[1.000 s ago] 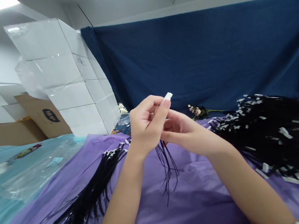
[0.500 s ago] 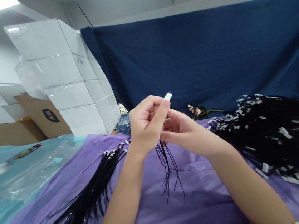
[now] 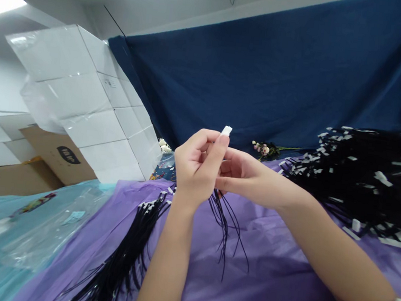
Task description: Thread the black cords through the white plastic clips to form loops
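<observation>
My left hand [image 3: 196, 169] is raised over the purple cloth [image 3: 243, 281], fingers pinched on a small white connector [image 3: 226, 131] that sticks up above the fingertips. Thin black wires [image 3: 226, 226] hang from the connector below both hands. My right hand [image 3: 244, 177] sits just behind the left, fingers closed on the same wire set near the connector. A laid-out bundle of black wires with white ends [image 3: 127, 253] lies on the cloth at lower left of my hands.
A big heap of black wires with white connectors [image 3: 367, 181] fills the right side. Stacked white boxes [image 3: 82, 103] and brown cartons [image 3: 55, 155] stand at left. Clear plastic bags [image 3: 43, 229] lie on a teal cloth. A blue curtain [image 3: 285, 73] hangs behind, with a small flower sprig [image 3: 267, 150].
Both hands stay almost still. The loose hanging wires have swung and spread slightly to the right.
</observation>
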`<state>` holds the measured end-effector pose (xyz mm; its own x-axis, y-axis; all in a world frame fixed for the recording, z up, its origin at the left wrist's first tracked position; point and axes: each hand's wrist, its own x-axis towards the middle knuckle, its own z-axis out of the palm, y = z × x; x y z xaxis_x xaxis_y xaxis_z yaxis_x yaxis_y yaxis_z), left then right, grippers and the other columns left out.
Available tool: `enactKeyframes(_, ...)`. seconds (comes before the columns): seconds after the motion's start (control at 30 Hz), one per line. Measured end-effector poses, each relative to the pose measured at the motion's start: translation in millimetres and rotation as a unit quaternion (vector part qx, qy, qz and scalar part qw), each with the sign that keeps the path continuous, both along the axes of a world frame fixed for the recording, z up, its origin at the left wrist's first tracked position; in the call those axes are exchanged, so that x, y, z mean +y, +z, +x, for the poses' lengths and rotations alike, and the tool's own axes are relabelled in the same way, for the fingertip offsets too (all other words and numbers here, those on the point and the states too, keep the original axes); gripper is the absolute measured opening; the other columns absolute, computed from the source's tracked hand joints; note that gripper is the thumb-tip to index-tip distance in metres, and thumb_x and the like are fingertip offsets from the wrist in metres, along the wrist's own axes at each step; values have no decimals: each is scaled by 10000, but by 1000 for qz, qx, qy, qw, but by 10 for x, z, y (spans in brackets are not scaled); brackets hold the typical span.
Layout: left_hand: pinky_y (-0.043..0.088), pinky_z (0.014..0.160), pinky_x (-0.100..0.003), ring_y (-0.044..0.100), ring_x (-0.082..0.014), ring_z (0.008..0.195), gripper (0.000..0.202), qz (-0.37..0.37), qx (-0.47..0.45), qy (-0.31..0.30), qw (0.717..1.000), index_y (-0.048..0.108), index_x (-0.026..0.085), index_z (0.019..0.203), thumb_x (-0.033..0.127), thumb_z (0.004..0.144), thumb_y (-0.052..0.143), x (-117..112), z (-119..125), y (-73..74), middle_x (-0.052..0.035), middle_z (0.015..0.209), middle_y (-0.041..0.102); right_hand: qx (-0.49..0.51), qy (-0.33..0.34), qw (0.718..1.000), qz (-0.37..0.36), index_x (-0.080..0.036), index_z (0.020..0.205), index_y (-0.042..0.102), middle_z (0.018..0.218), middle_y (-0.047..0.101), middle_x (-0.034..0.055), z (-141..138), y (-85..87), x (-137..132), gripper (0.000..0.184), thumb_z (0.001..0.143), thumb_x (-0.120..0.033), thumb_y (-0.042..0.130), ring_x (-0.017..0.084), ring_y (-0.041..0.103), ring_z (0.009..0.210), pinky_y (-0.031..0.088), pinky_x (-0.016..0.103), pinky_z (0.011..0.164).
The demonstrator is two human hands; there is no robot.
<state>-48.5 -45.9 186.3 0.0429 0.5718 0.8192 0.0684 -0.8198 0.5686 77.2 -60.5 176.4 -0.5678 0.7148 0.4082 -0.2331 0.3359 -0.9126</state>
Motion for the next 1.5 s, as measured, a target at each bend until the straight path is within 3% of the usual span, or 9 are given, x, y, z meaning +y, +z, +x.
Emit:
enactKeyframes(0.3, 285, 377, -229, 426, -72, 418, 238, 11, 1, 12, 1000, 638, 210, 733, 408, 865, 631, -5, -8, 3, 47, 503, 454, -29, 29, 999, 26, -206, 892, 386, 908, 556, 7, 51, -27, 15, 209, 858, -127, 576, 112, 530, 764, 437, 262, 626)
enactKeyframes(0.4, 287, 379, -234, 438, -78, 424, 232, 6, 1, 6, 1000, 642, 211, 738, 407, 863, 635, -8, -7, 1, 44, 506, 459, -49, 27, 998, 39, -202, 980, 433, 872, 532, -8, 62, -28, 19, 190, 868, -139, 573, 104, 503, 714, 425, 252, 591)
enactKeyframes(0.53, 287, 385, -235, 441, -77, 430, 225, 10, 5, 4, 1000, 650, 208, 740, 395, 863, 637, -4, -14, 1, 44, 508, 464, -43, 33, 998, 33, -193, 1141, 454, 882, 521, -4, 57, -22, 26, 299, 873, -111, 559, 99, 479, 713, 412, 245, 598)
enactKeyframes(0.73, 275, 388, -228, 420, -64, 420, 223, 41, -4, 4, 999, 650, 199, 732, 373, 870, 633, 57, -32, 6, 49, 511, 455, -19, 41, 999, 26, -183, 1161, 439, 967, 543, 32, 21, -65, 46, 299, 891, -113, 546, 114, 512, 768, 442, 266, 653)
enactKeyframes(1.0, 265, 396, -220, 370, -58, 424, 229, 62, -21, 13, 998, 649, 192, 720, 362, 872, 633, 78, -20, 4, 52, 499, 440, -8, 10, 999, 29, -182, 1159, 437, 862, 532, 3, -17, -105, 24, 268, 915, -150, 543, 98, 483, 684, 394, 233, 573)
enactKeyframes(1.17, 255, 393, -219, 365, -56, 424, 226, 62, -26, 6, 998, 655, 189, 721, 353, 874, 631, 79, -14, 6, 49, 507, 448, -5, 15, 1000, 2, -172, 1053, 441, 769, 530, -24, -14, -87, 15, 199, 903, -157, 571, 73, 458, 625, 375, 207, 568)
enactKeyframes(1.37, 253, 385, -217, 334, -49, 401, 225, 72, -34, 1, 997, 652, 186, 718, 341, 879, 628, 98, -27, 13, 59, 483, 421, 23, 47, 994, -97, -183, 984, 432, 773, 558, -20, -63, -64, 30, 143, 914, -191, 558, 78, 534, 596, 432, 215, 568)
enactKeyframes(1.5, 248, 392, -223, 343, -50, 406, 230, 70, -36, 8, 997, 652, 186, 713, 347, 876, 632, 114, -33, 11, 58, 489, 420, 22, 45, 994, -93, -182, 1006, 463, 721, 539, -39, -24, -61, 47, 180, 889, -192, 600, 61, 496, 532, 373, 183, 490)
